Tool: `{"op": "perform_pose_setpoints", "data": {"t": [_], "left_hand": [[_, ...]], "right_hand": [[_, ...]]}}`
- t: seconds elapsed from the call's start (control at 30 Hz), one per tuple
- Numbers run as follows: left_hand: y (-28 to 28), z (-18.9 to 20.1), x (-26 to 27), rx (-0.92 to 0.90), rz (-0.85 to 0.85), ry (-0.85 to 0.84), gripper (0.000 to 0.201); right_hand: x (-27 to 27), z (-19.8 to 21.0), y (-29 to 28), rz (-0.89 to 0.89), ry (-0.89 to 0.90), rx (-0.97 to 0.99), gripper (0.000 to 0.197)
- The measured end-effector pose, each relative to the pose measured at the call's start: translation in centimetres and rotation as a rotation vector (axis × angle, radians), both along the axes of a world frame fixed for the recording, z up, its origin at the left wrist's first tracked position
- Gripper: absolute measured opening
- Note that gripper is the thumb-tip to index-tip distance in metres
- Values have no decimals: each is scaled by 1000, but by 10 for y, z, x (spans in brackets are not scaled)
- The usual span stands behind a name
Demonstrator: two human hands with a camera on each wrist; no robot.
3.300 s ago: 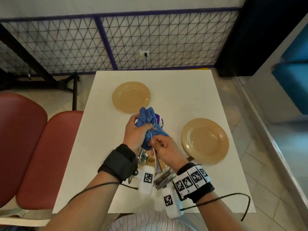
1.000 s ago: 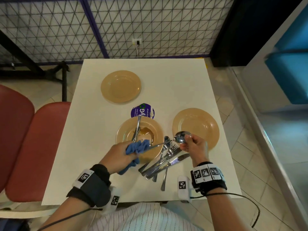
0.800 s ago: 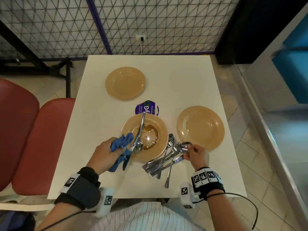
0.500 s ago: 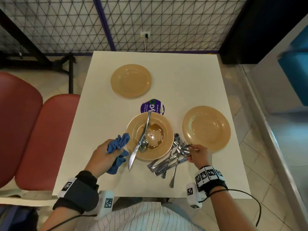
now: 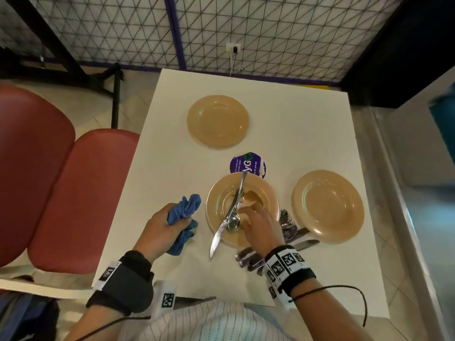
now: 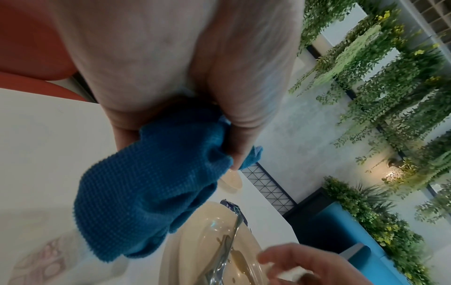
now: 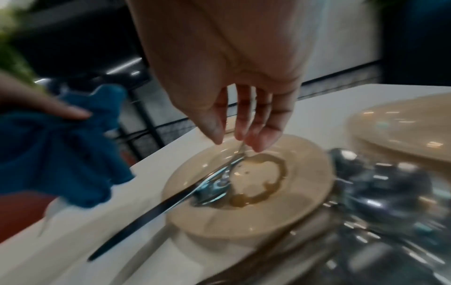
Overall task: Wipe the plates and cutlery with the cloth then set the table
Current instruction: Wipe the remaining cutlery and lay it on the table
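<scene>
— Left hand (image 5: 164, 225)?
— Clenched round a bunched blue cloth (image 5: 185, 219), held over the near left part of the white desk (image 5: 172, 134), just left of the middle plate (image 5: 258, 185).

— And the right hand (image 5: 258, 223)?
— Poised above that middle plate, fingers (image 7: 262, 138) loosely extended and pointing down, gripping nothing; fingertips close to the handles of the cutlery in the plate, contact not clear.

— On the plate itself?
— Brown ring of residue in the well. A spoon (image 5: 234, 223) lying in it, bowl toward the near rim, handle reaching the far rim. A knife (image 5: 218, 238) crossing beside the spoon, blade jutting past the near left rim onto the desk.

— Remaining tableware?
— Pile of cutlery (image 5: 289, 228) on the desk between the middle plate and the right plate (image 5: 328, 206), partly hidden by the right wrist. A third plate (image 5: 218, 121) farther off, toward the far left. Purple round packet (image 5: 247, 164) touching the middle plate's far rim.

— Surroundings?
— Red seats (image 5: 61, 188) left of the desk, wire mesh fence (image 5: 246, 33) beyond.
</scene>
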State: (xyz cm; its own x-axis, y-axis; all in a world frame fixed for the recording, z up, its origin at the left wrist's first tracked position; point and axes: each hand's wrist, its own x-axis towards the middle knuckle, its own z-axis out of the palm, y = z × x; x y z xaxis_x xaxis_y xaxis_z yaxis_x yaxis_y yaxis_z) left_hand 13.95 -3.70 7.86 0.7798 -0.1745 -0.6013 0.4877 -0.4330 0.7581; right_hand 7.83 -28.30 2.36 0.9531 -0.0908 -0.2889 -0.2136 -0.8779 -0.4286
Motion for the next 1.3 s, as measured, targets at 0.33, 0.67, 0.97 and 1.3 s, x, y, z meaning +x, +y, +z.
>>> {"op": "perform_pose_setpoints", "data": {"t": [0.33, 0.67, 0.97, 1.3], "left_hand": [[35, -9, 19, -55, 63, -10, 18], [56, -16, 25, -183, 167, 63, 30], [25, 7, 22, -691, 487, 93, 53], [-92, 42, 16, -451, 330, -184, 23]], "right_hand": [[64, -12, 32, 569, 256, -351, 36], [85, -3, 27, 613, 105, -249, 20], [84, 38, 23, 154, -90, 517, 13], [51, 107, 14, 40, -42, 678, 29]]}}
